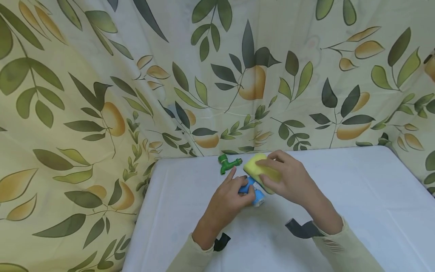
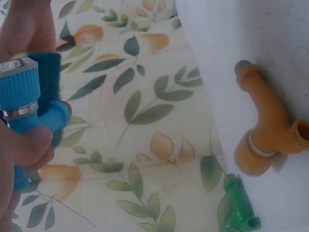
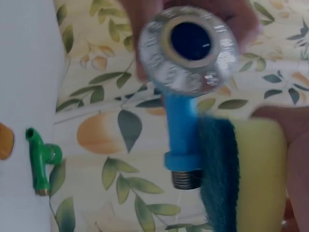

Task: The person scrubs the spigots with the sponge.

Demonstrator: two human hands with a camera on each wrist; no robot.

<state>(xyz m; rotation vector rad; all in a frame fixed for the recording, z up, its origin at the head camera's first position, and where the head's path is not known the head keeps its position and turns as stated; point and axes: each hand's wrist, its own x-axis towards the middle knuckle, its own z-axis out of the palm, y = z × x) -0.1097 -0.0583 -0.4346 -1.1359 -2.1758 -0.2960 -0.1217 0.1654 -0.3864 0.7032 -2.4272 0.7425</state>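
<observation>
My left hand [image 1: 225, 202] grips a blue plastic tap [image 1: 259, 198], thumb across its body in the left wrist view. The tap has a ribbed knob with a silvery top [image 3: 152, 63] and a dark threaded end [image 3: 186, 180]. In my right hand [image 1: 293, 183] is a yellow sponge [image 1: 254, 164], pinched between thumb and fingers. Its dark green scouring side [image 3: 219, 169] faces the tap and appears to touch the blue body in the right wrist view. Both hands are close together above the table.
A green tap [image 1: 228, 163] lies near the table's far edge, beyond my left hand. An orange tap [image 2: 268, 116] lies on the white table [image 1: 367, 196], seen in the wrist views. Behind the table hangs a leaf-patterned cloth [image 1: 289, 113]. Black straps [image 1: 302, 229] hang at the wrists.
</observation>
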